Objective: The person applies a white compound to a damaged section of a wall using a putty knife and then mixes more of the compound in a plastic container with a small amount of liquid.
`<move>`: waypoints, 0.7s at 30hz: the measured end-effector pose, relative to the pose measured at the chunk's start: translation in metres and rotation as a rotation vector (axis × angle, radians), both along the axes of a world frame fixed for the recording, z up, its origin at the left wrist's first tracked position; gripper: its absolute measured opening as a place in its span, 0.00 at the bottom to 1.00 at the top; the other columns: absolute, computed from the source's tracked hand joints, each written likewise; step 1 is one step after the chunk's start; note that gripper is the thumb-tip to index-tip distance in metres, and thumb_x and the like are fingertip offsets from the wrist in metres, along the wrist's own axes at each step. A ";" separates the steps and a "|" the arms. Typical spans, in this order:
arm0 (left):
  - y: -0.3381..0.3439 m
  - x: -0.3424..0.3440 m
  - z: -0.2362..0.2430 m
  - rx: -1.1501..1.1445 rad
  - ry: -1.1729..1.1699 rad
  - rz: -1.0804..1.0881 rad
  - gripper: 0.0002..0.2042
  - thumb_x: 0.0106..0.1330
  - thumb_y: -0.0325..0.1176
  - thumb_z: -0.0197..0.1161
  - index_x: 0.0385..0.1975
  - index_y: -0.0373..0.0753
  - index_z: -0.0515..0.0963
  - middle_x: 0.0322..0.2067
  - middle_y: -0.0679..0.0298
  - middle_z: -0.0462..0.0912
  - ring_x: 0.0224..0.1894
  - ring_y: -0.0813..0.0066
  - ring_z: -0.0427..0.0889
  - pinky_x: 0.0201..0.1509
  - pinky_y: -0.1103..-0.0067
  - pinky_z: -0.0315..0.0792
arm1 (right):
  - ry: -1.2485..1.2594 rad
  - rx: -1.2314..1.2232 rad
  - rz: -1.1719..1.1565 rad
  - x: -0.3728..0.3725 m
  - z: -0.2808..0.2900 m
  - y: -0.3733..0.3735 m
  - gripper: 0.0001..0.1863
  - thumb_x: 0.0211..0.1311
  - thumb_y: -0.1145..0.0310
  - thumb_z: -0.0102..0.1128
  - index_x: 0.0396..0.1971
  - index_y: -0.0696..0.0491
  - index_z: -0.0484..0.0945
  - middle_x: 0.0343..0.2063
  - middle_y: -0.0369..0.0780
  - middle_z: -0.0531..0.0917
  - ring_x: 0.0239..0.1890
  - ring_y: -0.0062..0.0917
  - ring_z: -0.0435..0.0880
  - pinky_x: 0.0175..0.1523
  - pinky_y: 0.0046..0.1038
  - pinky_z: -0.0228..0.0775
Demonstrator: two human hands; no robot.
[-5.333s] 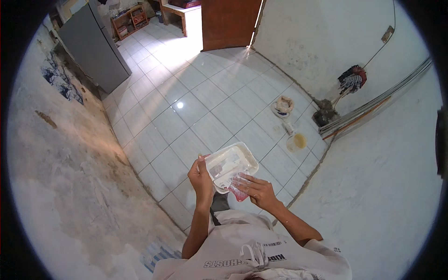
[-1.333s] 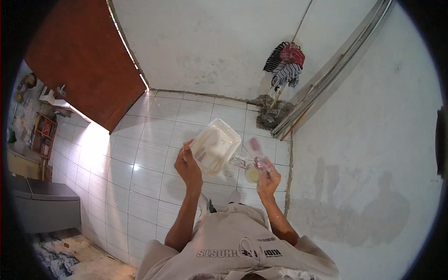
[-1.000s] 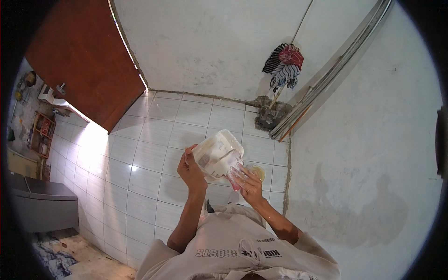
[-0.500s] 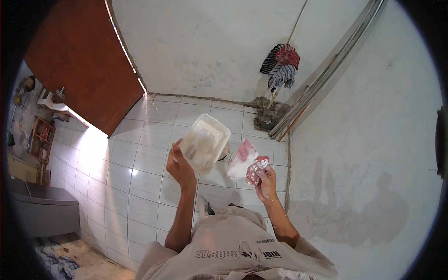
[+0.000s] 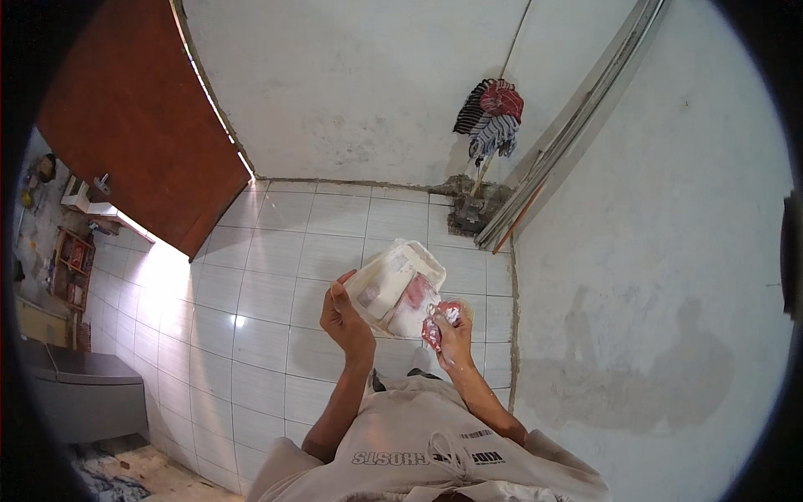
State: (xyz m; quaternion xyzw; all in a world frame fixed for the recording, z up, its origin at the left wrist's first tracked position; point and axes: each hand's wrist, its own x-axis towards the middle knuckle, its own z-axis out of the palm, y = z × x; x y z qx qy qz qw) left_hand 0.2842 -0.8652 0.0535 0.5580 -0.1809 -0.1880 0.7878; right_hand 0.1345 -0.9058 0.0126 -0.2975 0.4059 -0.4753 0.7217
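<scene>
Between both hands (image 5: 348, 326), white container (image 5: 391, 278)

White tray (image 5: 390, 278), white-smeared red scraper (image 5: 421, 303) over it

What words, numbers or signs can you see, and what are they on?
Beige cloth top: big letters, upside down; I don't copy printed words.
Same top: small dark marks, too small to read.
White rectangular plastic tub in the left hand: greyish patch, too blurred to tell if it's writing.
Crumpled red-and-white piece in the right hand: no readable words.
</scene>
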 end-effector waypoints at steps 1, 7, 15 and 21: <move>-0.001 0.000 0.002 0.009 0.034 -0.008 0.22 0.73 0.47 0.49 0.41 0.29 0.77 0.37 0.60 0.80 0.39 0.75 0.80 0.42 0.78 0.76 | -0.013 0.017 0.019 -0.003 -0.006 0.000 0.04 0.62 0.80 0.54 0.35 0.55 0.74 0.29 0.36 0.80 0.22 0.18 0.79 0.21 0.18 0.74; -0.003 -0.005 -0.016 0.055 0.125 0.041 0.22 0.73 0.47 0.50 0.40 0.29 0.79 0.35 0.61 0.82 0.37 0.77 0.79 0.43 0.80 0.75 | 0.040 0.026 -0.012 -0.011 -0.027 0.004 0.05 0.61 0.80 0.56 0.37 0.57 0.75 0.27 0.38 0.80 0.23 0.19 0.79 0.23 0.21 0.73; -0.003 0.048 0.019 -0.070 0.229 0.223 0.23 0.74 0.47 0.47 0.46 0.28 0.75 0.39 0.59 0.80 0.41 0.73 0.80 0.44 0.77 0.77 | 0.260 0.226 -0.082 -0.064 -0.076 0.001 0.06 0.58 0.79 0.59 0.35 0.58 0.74 0.24 0.40 0.80 0.21 0.23 0.81 0.22 0.22 0.74; -0.003 0.043 0.020 -0.019 0.084 0.022 0.23 0.74 0.46 0.48 0.48 0.29 0.75 0.44 0.59 0.79 0.42 0.75 0.79 0.47 0.79 0.75 | 0.055 0.155 -0.078 -0.043 -0.019 -0.013 0.07 0.62 0.77 0.52 0.40 0.54 0.73 0.25 0.36 0.78 0.18 0.17 0.76 0.18 0.18 0.68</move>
